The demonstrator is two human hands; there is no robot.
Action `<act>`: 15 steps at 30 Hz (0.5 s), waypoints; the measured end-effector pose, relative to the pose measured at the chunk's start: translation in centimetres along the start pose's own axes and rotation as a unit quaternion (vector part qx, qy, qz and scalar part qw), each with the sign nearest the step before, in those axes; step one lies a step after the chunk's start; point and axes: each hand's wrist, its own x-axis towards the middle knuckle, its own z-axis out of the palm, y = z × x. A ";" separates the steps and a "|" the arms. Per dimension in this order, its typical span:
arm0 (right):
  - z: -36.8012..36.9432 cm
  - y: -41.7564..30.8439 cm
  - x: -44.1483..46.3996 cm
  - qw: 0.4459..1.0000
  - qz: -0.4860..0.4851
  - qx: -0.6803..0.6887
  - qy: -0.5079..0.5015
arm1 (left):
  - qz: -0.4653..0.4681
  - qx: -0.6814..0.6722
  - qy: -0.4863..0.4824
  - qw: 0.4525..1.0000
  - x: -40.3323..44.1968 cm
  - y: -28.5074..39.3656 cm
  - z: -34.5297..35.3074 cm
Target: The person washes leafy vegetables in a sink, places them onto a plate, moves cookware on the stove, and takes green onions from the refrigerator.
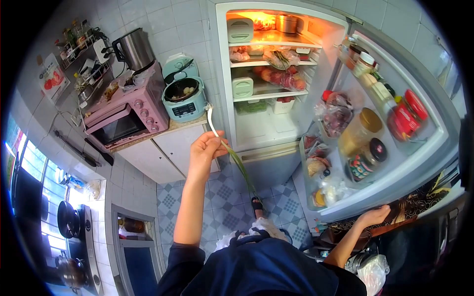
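Observation:
My left hand (206, 148) is closed around a green onion (239, 163), raised in front of the open fridge (266, 126). The white root end points up toward the rice cooker, and the long green leaves hang toward the floor. My right hand (374, 217) is at the free edge of the open fridge door (326, 211), its fingers curled by that edge. Jars, a red-lidded container (408, 116) and bagged food (337, 113) fill the door shelves. Inside the fridge are a bag of red fruit (281, 78), lidded boxes and a metal pot (286, 23).
A pale blue rice cooker (184, 101), its lid up and pale round pieces inside, stands beside a pink oven (129, 116). A kettle (134, 48) is on the oven. At lower left is a stove (89, 232) with pans. Tiled floor (212, 200) lies below.

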 end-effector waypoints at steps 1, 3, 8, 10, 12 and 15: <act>0.2 -1.2 -1.1 0.999 0.000 0.023 -0.021 | 0.000 0.000 -0.001 1.000 0.1 -0.1 0.0; 0.5 -1.3 -3.4 0.995 -0.042 0.055 -0.074 | -0.001 0.001 -0.001 1.000 0.4 -0.2 0.0; 3.2 -7.4 -10.2 0.962 -0.062 0.164 -0.210 | -0.002 0.009 0.029 1.000 -0.5 0.2 -1.0; 4.7 -9.4 -12.0 0.949 -0.113 0.180 -0.233 | 0.002 0.009 0.046 0.999 -1.0 0.6 -1.9; 6.3 -11.5 -12.8 0.931 -0.232 0.136 -0.245 | -0.001 0.005 0.072 0.997 -1.9 0.8 -2.9; 10.0 -13.8 -14.8 0.899 -0.333 0.164 -0.232 | 0.005 0.011 0.105 0.994 -3.0 0.9 -4.1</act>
